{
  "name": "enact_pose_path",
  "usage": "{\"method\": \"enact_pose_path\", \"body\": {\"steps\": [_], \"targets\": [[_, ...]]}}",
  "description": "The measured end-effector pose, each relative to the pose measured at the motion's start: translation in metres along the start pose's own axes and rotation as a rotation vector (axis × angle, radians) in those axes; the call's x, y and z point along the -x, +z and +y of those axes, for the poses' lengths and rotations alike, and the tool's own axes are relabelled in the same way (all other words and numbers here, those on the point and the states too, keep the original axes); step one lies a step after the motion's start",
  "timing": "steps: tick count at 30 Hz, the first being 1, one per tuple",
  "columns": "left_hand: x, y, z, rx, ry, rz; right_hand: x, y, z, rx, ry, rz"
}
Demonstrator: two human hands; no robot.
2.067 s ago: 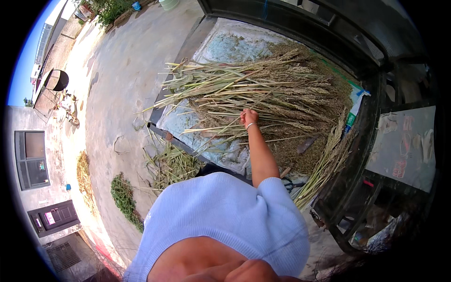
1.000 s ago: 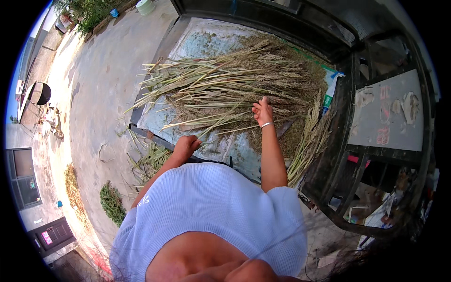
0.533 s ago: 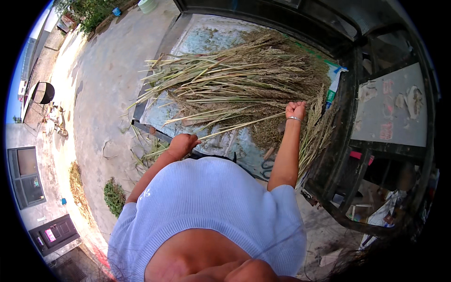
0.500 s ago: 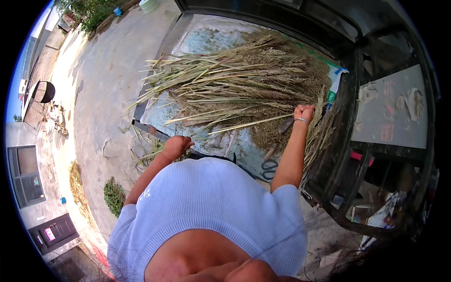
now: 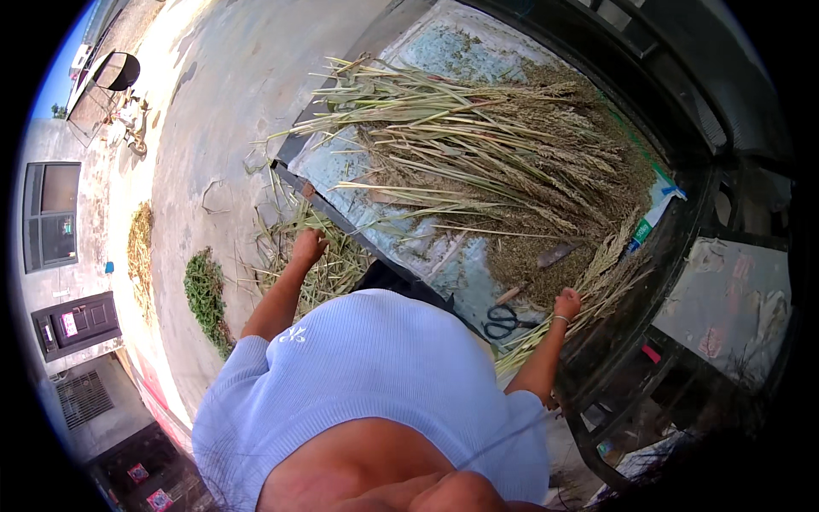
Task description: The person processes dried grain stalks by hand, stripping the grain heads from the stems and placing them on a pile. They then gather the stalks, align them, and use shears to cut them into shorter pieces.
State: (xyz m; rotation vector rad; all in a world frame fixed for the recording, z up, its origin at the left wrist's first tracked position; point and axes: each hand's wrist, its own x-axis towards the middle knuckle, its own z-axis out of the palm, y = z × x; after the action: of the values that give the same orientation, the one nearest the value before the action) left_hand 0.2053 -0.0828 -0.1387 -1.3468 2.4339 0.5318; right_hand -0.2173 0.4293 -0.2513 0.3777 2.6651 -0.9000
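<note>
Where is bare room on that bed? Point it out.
Bare sheet lies between the stalk pile and the near rim, left of the scissors. Another patch shows at the far corner. By the right hand it is crowded.

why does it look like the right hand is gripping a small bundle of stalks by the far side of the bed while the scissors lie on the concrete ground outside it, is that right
Not quite. In the head view the scissors lie on the bed's pale sheet, just left of the right hand, not on the concrete ground. The rest holds: that hand grips a small bundle of stalks by the far side.
</note>
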Motion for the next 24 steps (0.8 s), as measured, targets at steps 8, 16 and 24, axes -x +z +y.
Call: {"method": "enact_pose_path", "body": {"steps": [8,16,24], "targets": [[-0.12,0.031,0.089,-0.143,0.307,0.217,0.127,0.135,-0.018,-0.236,-0.099,-0.598],[-0.146,0.086,0.121,-0.238,0.238,-0.308,0.145,0.151,-0.073,-0.414,0.047,-0.689],[-0.109,0.1,0.125,-0.276,0.236,-0.124,0.152,0.208,-0.134,-0.476,0.195,-0.767]]}}
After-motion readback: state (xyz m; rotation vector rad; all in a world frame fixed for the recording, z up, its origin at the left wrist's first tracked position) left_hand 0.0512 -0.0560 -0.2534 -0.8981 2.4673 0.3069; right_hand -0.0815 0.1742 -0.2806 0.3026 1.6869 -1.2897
